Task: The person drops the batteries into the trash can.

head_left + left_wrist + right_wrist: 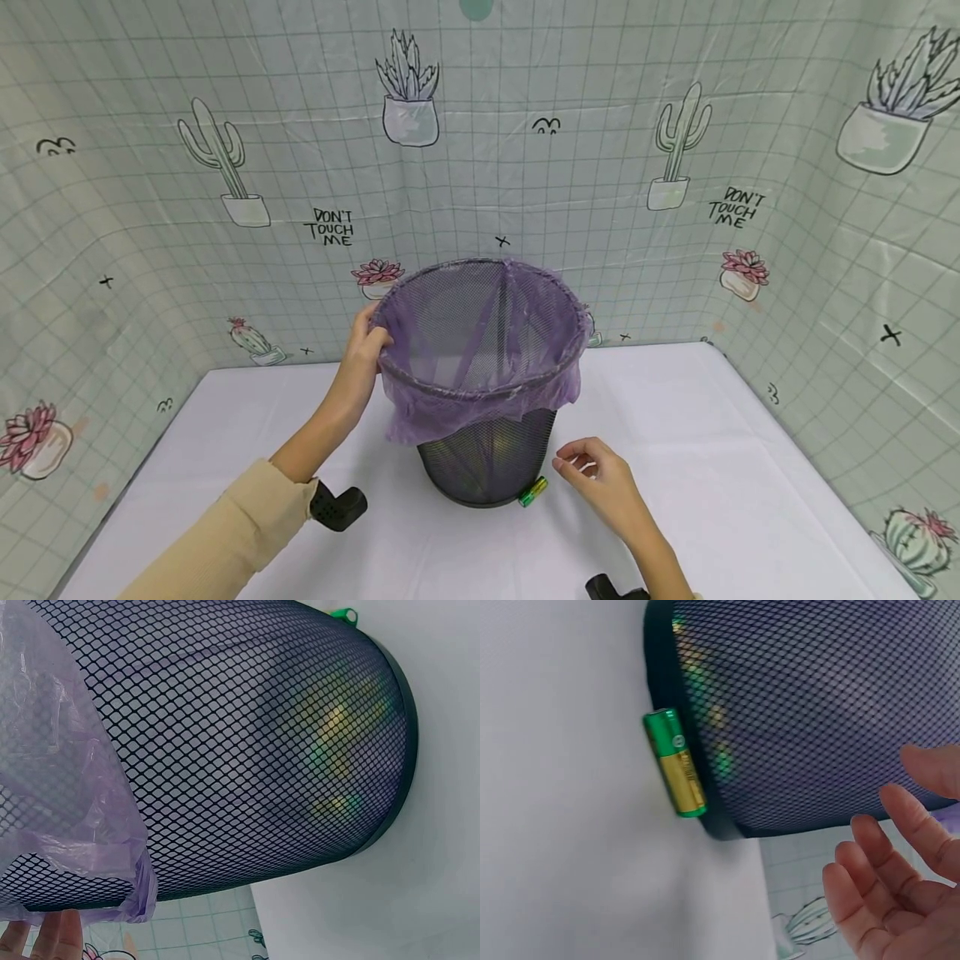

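Note:
A black mesh wastebasket point(480, 467) stands on the white table, lined with a thin purple bag point(450, 417) folded over its rim. My left hand point(365, 350) grips the rim at its left side, bag included, with the thumb on top and the other fingers outside, as the left wrist view point(56, 935) partly shows. A green and gold battery point(675, 763) lies on the table against the basket's base, at the right. Close by, my right hand point(600, 479) hovers with loosely bent fingers, holding nothing. Through the mesh, green and gold shapes point(334, 742) show blurred at the bottom.
The white table point(675, 417) runs back to a cloth backdrop point(480, 192) printed with a grid and cacti, which also rises at both sides. A black device point(339, 507) sits at the left wrist, another point(611, 588) at the right.

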`<act>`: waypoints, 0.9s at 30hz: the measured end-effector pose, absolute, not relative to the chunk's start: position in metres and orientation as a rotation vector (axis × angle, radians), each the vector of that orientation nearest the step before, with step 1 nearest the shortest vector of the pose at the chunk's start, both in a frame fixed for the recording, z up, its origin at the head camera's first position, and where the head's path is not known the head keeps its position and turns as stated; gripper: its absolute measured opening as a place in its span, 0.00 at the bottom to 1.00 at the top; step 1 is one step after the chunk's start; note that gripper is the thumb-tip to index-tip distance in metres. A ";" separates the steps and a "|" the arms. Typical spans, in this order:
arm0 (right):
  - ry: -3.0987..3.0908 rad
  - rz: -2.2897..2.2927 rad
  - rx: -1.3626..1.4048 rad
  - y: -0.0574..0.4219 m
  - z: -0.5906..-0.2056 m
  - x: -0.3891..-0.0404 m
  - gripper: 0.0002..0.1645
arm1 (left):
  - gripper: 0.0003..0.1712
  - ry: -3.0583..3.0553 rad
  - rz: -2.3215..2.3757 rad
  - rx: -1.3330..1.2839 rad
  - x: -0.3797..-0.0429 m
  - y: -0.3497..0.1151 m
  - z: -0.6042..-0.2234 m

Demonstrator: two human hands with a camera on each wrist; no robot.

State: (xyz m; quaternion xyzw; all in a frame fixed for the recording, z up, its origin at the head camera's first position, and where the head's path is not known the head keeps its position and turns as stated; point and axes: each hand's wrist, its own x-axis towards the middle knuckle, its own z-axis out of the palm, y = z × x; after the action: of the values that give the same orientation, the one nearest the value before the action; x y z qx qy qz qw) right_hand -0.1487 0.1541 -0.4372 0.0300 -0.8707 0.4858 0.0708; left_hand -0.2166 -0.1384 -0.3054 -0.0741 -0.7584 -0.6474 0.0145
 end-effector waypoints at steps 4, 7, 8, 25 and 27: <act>-2.631 1.526 0.052 0.153 -0.444 -0.150 0.10 | 0.37 -2.370 -2.007 -0.222 -0.216 -0.139 -0.305; -2.645 1.568 0.046 0.153 -0.450 -0.150 0.11 | 0.37 -2.370 -2.006 -0.211 -0.216 -0.139 -0.305; -2.647 1.579 0.053 0.153 -0.452 -0.151 0.11 | 0.37 -2.369 -2.007 -0.209 -0.216 -0.139 -0.305; -2.798 1.616 0.036 0.150 -0.479 -0.154 0.20 | 0.38 -2.359 -2.021 -0.202 -0.217 -0.138 -0.306; -2.797 1.607 0.037 0.149 -0.480 -0.155 0.19 | 0.38 -2.355 -2.024 -0.204 -0.217 -0.138 -0.306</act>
State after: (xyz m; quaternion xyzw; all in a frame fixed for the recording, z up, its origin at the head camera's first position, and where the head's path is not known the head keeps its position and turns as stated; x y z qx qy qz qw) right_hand -0.1554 0.1495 -0.4799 0.0113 -0.8662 0.4978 -0.0421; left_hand -0.2175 -0.1383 -0.3062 -0.0656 -0.7567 -0.6503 0.0147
